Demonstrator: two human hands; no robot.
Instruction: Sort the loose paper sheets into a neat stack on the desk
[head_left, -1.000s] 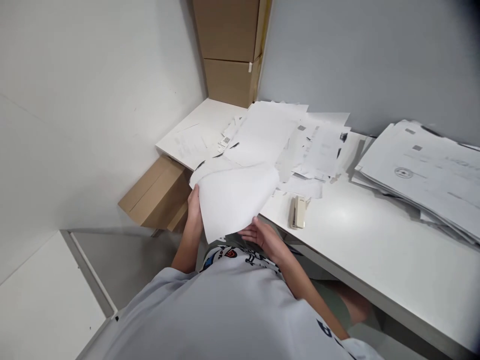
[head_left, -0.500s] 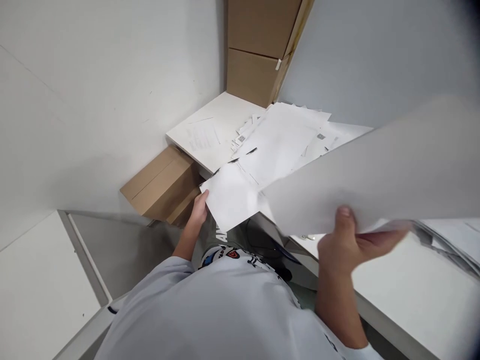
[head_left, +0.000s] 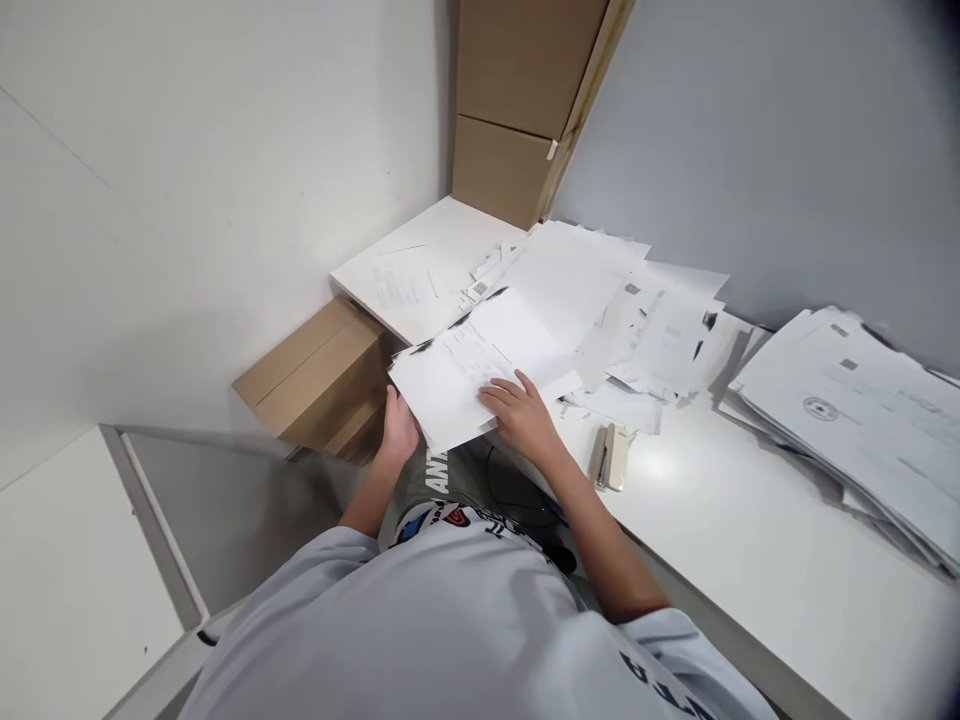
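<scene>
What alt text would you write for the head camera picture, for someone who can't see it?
A person's left hand holds the edge of a stack of white papers while the right hand rests on top, at a white desk with scattered papers and a beige stapler.

Bright, even light fills the view, leaving a soft glare on the desk [head_left: 675,490] and faint shadows beside the papers [head_left: 847,400]; wide-angle distortion bends the edges, and dark blur smudges the right corners.
</scene>
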